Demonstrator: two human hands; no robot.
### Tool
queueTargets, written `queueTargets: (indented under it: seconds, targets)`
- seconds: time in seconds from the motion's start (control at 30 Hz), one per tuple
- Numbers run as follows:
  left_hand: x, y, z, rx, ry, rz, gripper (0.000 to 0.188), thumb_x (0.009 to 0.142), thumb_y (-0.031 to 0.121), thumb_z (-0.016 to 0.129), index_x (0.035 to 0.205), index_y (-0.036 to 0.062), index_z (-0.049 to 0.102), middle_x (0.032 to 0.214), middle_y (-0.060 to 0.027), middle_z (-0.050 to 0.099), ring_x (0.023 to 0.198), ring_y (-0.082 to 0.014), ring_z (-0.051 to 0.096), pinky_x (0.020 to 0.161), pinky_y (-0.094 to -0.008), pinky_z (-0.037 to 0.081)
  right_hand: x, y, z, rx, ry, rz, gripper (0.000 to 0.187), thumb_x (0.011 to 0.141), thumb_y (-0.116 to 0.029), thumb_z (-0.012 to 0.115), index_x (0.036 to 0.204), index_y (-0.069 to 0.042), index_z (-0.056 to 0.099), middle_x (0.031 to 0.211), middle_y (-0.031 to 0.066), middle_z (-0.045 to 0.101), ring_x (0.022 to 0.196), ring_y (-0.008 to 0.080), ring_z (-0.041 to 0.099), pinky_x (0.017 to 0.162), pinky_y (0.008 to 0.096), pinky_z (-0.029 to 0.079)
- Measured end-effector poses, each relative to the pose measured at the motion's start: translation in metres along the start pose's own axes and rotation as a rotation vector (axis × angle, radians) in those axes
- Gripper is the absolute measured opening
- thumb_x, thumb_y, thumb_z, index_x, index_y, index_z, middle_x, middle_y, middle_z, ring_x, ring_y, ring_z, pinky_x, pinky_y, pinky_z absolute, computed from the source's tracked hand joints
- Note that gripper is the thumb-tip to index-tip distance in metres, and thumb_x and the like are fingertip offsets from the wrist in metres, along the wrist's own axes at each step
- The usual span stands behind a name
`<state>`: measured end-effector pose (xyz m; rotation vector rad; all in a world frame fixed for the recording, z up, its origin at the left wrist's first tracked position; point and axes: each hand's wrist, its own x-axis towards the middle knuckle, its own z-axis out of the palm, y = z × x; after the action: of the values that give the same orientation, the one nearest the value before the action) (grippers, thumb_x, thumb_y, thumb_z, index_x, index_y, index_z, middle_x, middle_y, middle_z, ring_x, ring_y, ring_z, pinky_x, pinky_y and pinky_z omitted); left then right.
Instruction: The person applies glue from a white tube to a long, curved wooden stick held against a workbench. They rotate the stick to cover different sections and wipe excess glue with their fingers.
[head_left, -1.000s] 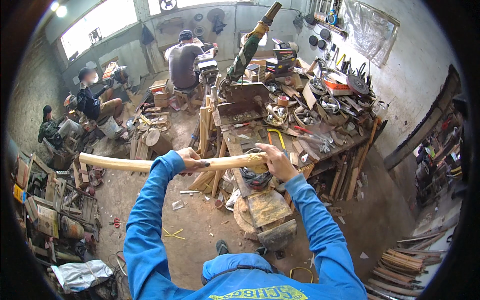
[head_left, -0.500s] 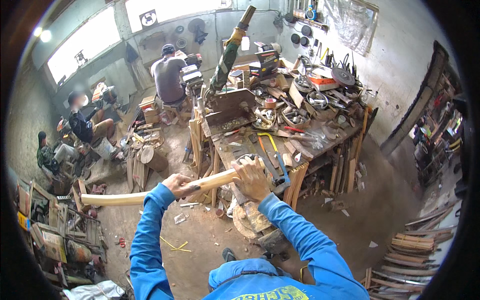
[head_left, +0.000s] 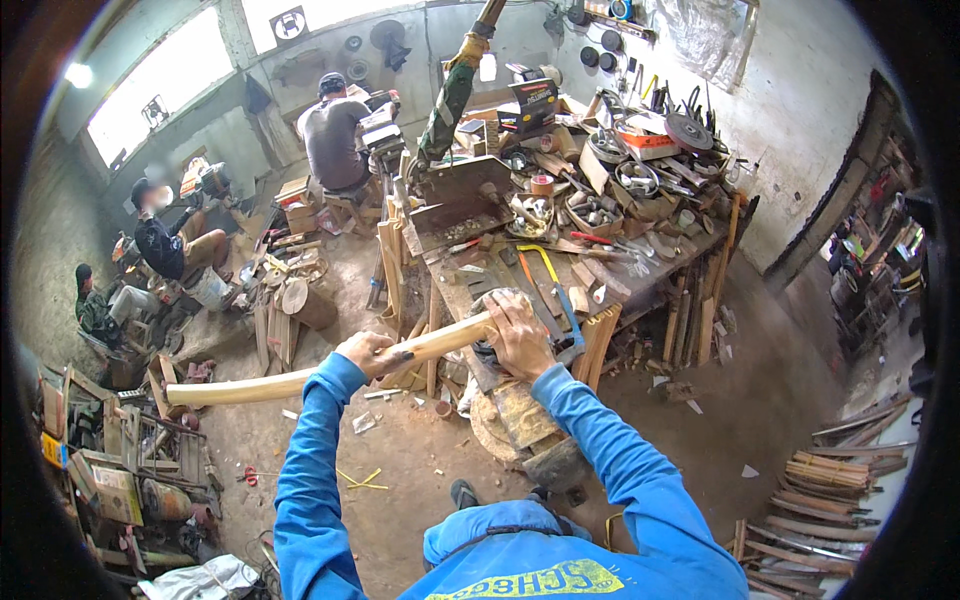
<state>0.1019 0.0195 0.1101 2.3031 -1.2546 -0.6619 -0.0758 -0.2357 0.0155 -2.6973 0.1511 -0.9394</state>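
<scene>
1. Nearest, we are stretching our two bright-blue fabric sleeves [head_left: 318, 480] out over the dusty brown floor [head_left: 400, 475].
2. With our left hand [head_left: 368, 355] we are gripping the long, pale, gently curved wooden bar [head_left: 260, 387], our fingers wrapping around it.
3. We are closing the fingers of our right hand [head_left: 520, 337] over the bar's right end, hiding the tip.
4. We are sloping the bar now, its left end dipping below its right, where a second ago it was running nearly level; in our judgement we are adjusting how it is lying in our hands.
5. Just beyond, the cluttered brown wooden surface [head_left: 460, 300] is standing; we cannot tell whether the bar is touching it. We are leaving the yellow-framed metal hacksaw [head_left: 557, 284] lying there.
6. Farther off, a co-worker in a grey shirt [head_left: 335, 142] is sitting with their back to us.
</scene>
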Motion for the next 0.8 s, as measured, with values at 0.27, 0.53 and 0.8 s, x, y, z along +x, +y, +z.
queueTargets:
  seconds: [0.27, 0.53, 0.8]
  targets:
    - [0.0, 0.004, -0.005, 0.281, 0.167, 0.018, 0.048, 0.087, 0.054, 0.064, 0.1, 0.0094, 0.073, 0.073, -0.0116, 0.069, 0.064, -0.0257, 0.068, 0.062, -0.0394, 0.053, -0.026, 0.019, -0.006, 0.159, 0.124, 0.36, 0.053, 0.101, -0.021, 0.04, 0.15, -0.003, 0.03, 0.148, 0.0229, 0.04, 0.139, 0.0389, 0.035, 0.115, 0.0439, 0.029]
    - [-0.005, 0.006, 0.005, 0.606, 0.245, 0.145, 0.041, 0.088, 0.036, 0.061, 0.128, 0.0278, 0.06, 0.092, -0.0085, 0.069, 0.084, -0.0292, 0.068, 0.07, -0.0434, 0.054, -0.029, 0.037, -0.02, 0.534, 0.015, 0.48, 0.035, 0.1, -0.009, 0.041, 0.131, 0.0, 0.053, 0.128, 0.0204, 0.06, 0.121, 0.0364, 0.056, 0.102, 0.0385, 0.045]
    - [-0.017, 0.003, 0.007, 0.7, 0.318, 0.121, 0.057, 0.08, 0.018, 0.065, 0.133, 0.0381, 0.056, 0.09, -0.003, 0.056, 0.089, -0.0221, 0.06, 0.071, -0.0392, 0.052, -0.021, 0.018, -0.02, 0.134, 0.118, 0.286, 0.044, 0.099, -0.009, 0.036, 0.142, -0.001, 0.043, 0.15, 0.0212, 0.038, 0.14, 0.0365, 0.034, 0.117, 0.0426, 0.026]
